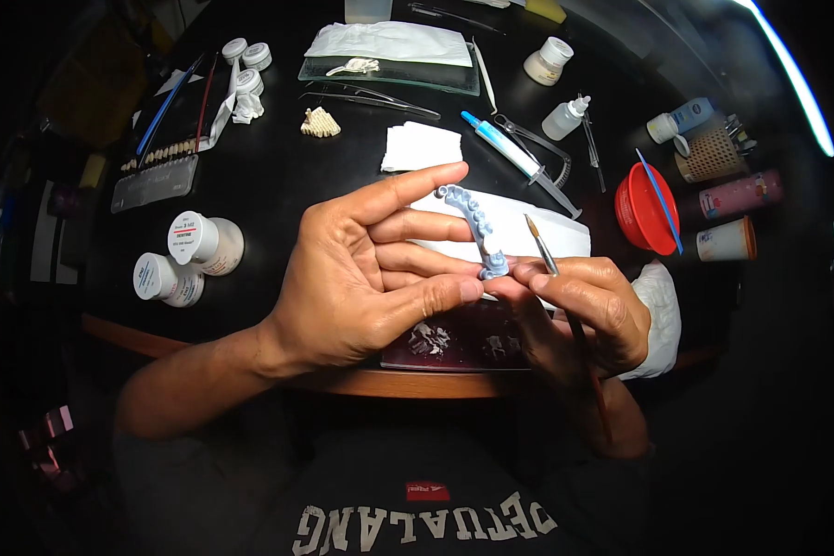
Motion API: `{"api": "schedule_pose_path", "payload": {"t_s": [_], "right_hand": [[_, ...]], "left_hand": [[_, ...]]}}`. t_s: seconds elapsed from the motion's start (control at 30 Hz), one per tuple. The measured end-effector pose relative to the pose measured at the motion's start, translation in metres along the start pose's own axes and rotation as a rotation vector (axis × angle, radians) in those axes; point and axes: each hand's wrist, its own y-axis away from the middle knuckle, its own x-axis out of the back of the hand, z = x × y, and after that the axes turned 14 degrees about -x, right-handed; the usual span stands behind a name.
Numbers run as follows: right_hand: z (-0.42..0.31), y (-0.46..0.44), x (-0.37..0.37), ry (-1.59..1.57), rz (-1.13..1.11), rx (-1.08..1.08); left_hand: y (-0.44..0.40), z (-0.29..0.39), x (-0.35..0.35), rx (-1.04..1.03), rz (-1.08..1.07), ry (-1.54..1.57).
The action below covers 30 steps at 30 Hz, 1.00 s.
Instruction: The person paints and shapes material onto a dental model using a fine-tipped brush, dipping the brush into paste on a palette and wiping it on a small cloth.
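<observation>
Slackening could drop the cast (pixel 478 222) the left hand (pixel 371 259) seemingly pinches endwise; right hand (pixel 591 310) pinches a brush (pixel 545 251) towards eleven o'clock.

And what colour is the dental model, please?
The dental model is greyish blue; it shows best in the head view.

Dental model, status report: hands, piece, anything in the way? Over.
Left hand: gripping blue-grey dental model, thumb at near end, index at far end. Right hand: holding brush, tip apart from model. Nothing visible between them.

Black tabletop (pixel 269 171), glaring white light (pixel 792 79)
</observation>
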Motion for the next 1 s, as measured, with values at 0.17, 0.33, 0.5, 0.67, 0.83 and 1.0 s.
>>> {"api": "schedule_pose_path", "payload": {"t_s": [0.17, 0.33, 0.5, 0.67, 0.83, 1.0], "right_hand": [[-0.003, 0.001, -0.003, 0.040, 0.000, 0.022], [-0.006, 0.002, 0.000, 0.028, -0.082, 0.021], [-0.014, -0.001, 0.006, -0.125, -0.165, -0.056], [-0.021, 0.002, 0.005, -0.401, -0.084, -0.296], [-0.012, 0.001, 0.013, -0.414, -0.192, -0.321], [-0.011, 0.004, 0.009, -0.517, -0.190, -0.345]], "left_hand": [[-0.001, 0.004, -0.002, 0.027, -0.016, -0.016], [-0.002, 0.001, 0.002, -0.026, -0.050, -0.060], [-0.002, -0.003, 0.007, -0.110, -0.081, -0.048], [-0.003, -0.003, 0.011, -0.180, -0.146, -0.118], [-0.004, -0.003, 0.011, -0.199, -0.163, -0.058], [-0.004, -0.006, 0.015, -0.224, -0.234, -0.108]]}}
